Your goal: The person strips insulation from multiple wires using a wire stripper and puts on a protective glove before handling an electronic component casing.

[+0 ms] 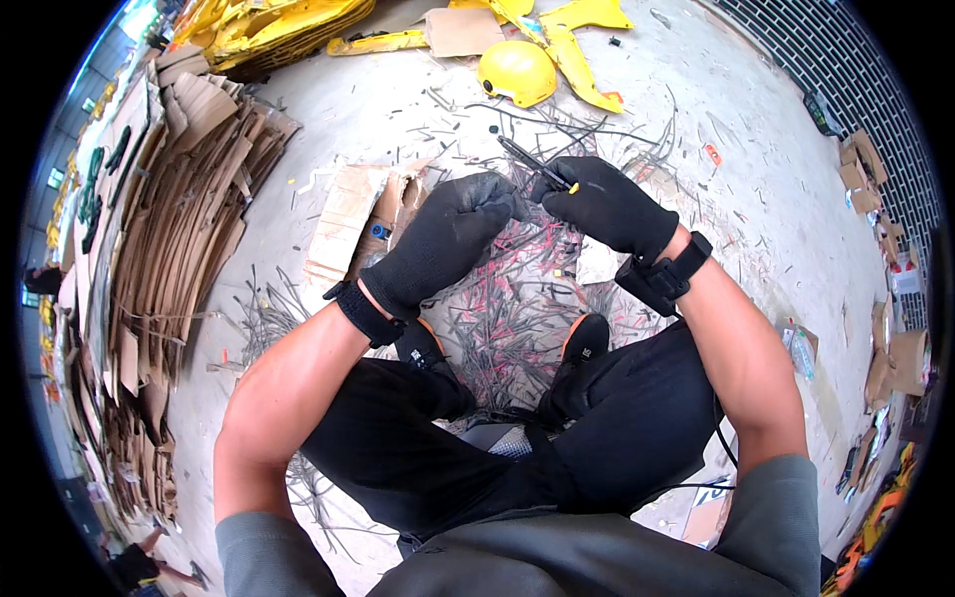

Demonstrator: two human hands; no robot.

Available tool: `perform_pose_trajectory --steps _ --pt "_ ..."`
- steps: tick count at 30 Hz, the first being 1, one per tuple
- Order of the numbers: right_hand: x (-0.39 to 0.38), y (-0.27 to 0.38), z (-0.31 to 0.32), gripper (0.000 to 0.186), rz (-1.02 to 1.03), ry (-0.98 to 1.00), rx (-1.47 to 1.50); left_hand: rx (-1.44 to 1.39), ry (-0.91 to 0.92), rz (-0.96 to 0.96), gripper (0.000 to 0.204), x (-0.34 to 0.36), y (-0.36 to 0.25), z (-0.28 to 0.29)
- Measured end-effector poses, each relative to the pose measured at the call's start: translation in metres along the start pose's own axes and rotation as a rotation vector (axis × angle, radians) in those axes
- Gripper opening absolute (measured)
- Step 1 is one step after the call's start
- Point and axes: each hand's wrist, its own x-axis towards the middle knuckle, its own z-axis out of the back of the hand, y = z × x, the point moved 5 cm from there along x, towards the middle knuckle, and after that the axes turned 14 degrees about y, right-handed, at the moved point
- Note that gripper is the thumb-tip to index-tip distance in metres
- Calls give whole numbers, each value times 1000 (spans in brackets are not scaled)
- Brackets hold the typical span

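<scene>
My left hand point(463, 219), in a black work glove, is closed with its fingers curled in. Whatever it pinches is hidden by the glove. Close beside it, my right hand point(602, 202), gloved the same way, grips a slim dark utility knife point(521, 154) with a yellow end piece. The knife points up and to the left, away from me. Below both hands, grey and pink cable scraps point(512, 298) cover the floor between my shoes.
Flattened cardboard point(174, 229) is piled high at the left. A torn cardboard piece point(343, 221) lies beside my left hand. Farther off are a yellow helmet point(516, 73) and yellow panels point(288, 30). Boxes point(907, 363) line the right side. A black cable point(724, 438) runs by my right arm.
</scene>
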Motion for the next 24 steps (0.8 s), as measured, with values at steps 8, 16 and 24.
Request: perform_pose_trajectory --steps 8,16,24 --pt "1 -27 22 21 -265 -29 197 47 15 -39 27 -2 -6 -1" --pt "0 -99 49 16 -9 -227 252 155 98 -116 30 3 -9 -7" --pt "-51 -99 59 28 -381 -175 690 -191 40 80 36 -17 12 6"
